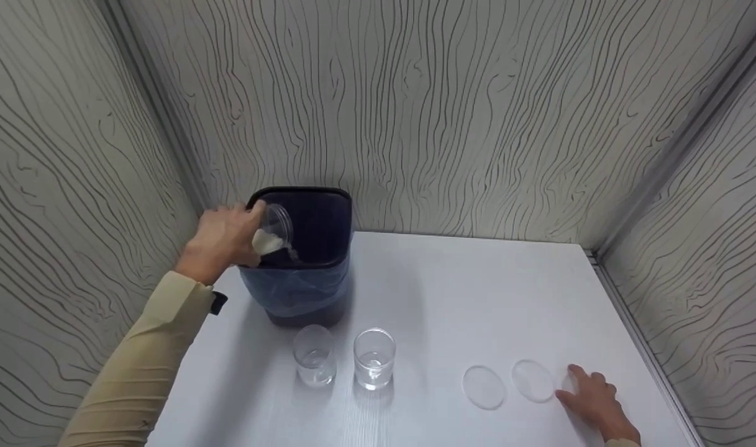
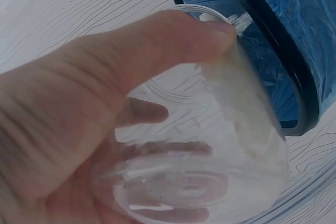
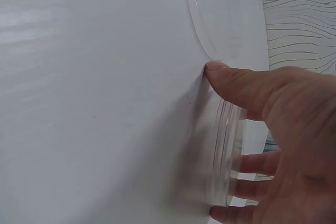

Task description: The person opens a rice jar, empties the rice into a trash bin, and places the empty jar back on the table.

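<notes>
In the head view my left hand (image 1: 225, 239) grips a clear jar (image 1: 277, 218) tilted over the rim of the dark waste bin (image 1: 297, 318). White granular stuff (image 1: 267, 242) lies along the jar's lower side and spills from its mouth into the bin. The left wrist view shows the thumb near the jar's rim and the fingers behind its clear wall. At the right of the table, the thumb and fingers of my right hand (image 1: 594, 400) span a round clear lid (image 3: 223, 153) lying flat. Beside it is a second clear lid (image 1: 533, 380), and further left a third (image 1: 484, 387).
Two clear jars (image 1: 315, 357) (image 1: 374, 359) stand upright on the white table (image 1: 440, 298) in front of the bin. A blue bag (image 2: 310, 35) lines the bin. Wood-grain-patterned panels (image 1: 446, 118) enclose the table at the back and sides.
</notes>
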`<action>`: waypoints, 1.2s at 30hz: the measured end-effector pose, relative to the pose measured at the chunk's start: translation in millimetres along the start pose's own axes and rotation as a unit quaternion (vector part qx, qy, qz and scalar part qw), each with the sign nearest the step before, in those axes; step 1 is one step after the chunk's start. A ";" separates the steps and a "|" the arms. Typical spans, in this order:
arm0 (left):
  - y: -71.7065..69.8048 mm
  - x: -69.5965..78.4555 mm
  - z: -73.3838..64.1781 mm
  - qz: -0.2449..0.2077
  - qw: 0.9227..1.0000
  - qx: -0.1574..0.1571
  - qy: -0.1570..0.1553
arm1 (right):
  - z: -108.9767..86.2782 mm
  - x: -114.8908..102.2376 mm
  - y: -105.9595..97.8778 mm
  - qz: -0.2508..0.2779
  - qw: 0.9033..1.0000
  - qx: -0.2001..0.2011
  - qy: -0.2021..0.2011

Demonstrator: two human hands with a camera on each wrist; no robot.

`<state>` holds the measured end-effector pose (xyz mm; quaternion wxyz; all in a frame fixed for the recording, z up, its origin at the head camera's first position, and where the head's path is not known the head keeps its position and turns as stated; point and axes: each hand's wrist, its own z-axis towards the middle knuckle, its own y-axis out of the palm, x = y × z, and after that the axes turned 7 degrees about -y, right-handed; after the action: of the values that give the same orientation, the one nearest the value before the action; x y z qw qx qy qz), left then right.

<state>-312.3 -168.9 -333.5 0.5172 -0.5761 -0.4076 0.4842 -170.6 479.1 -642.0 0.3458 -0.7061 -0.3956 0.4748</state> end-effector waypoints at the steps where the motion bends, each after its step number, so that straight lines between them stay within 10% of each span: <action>1: -0.3 0.3 0.0 0.002 1.000 0.000 0.000 | -0.2 -0.2 0.1 -0.001 1.000 -0.001 -0.003; 36: -4.4 3.5 -0.3 0.013 1.000 0.005 -0.001 | 7.5 -3.7 -12.7 0.003 0.999 -0.038 0.009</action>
<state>-311.1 -165.0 -329.7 0.5138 -0.5781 -0.3980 0.4934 -181.5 482.3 -631.8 0.3204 -0.7245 -0.4081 0.4538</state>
